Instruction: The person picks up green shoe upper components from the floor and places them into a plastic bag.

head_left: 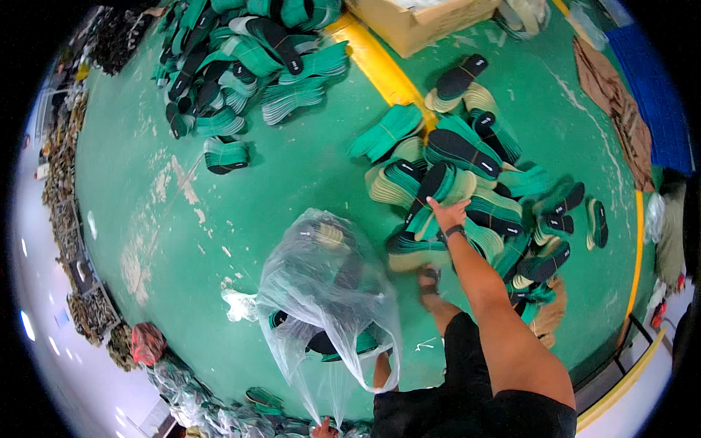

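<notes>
My right hand (447, 213) reaches down into a pile of tied bundles of green and black shoe insoles (467, 190) on the green floor and closes on one bundle (434, 191). My left hand (324, 428), at the bottom edge of the view, grips the gathered top of a large clear plastic bag (325, 292). The bag hangs open and holds several insole bundles. My leg and sandalled foot (429, 280) stand beside the pile.
A second heap of insole bundles (241, 58) lies at the far left, with one loose bundle (225, 155) below it. A yellow floor line (376, 62) passes a cardboard box (416, 22). Cardboard sheets (621, 109) lie right. Filled bags (197, 409) sit bottom left.
</notes>
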Demonstrator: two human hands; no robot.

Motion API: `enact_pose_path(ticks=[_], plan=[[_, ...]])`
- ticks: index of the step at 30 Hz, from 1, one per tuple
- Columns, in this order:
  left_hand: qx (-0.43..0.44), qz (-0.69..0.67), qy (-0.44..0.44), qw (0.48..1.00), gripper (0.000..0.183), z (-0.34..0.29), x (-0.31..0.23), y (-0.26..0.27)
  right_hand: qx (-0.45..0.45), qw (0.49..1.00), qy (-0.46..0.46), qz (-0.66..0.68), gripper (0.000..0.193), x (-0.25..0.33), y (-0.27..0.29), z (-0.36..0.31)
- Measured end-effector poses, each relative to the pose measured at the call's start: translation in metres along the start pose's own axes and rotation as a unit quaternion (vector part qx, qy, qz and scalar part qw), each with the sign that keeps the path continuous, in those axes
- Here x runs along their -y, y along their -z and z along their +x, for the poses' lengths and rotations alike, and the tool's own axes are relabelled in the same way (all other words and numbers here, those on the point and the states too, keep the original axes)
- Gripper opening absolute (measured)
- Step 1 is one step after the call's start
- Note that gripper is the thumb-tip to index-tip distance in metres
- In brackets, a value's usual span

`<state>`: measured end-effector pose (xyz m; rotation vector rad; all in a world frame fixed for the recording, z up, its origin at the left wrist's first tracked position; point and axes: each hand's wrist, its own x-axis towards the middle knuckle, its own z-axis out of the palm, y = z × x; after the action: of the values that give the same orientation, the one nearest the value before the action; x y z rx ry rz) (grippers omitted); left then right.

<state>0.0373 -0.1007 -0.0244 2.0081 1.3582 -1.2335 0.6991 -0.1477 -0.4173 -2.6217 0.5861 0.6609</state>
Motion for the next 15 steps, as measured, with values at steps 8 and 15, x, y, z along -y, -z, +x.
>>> enact_pose_path(ticks=[8, 15], plan=[[0.052, 0.038, 0.121, 0.991, 0.047, 0.009, -0.012, -0.02, -0.07, 0.99, -0.119, -0.043, 0.135, 0.048, -0.041, 0.03], [-0.058, -0.455, 0.188, 0.869, 0.035, 0.0, -0.014, -0.05, 0.083, 0.941, 0.024, 0.328, 0.127, -0.016, 0.033, 0.019]])
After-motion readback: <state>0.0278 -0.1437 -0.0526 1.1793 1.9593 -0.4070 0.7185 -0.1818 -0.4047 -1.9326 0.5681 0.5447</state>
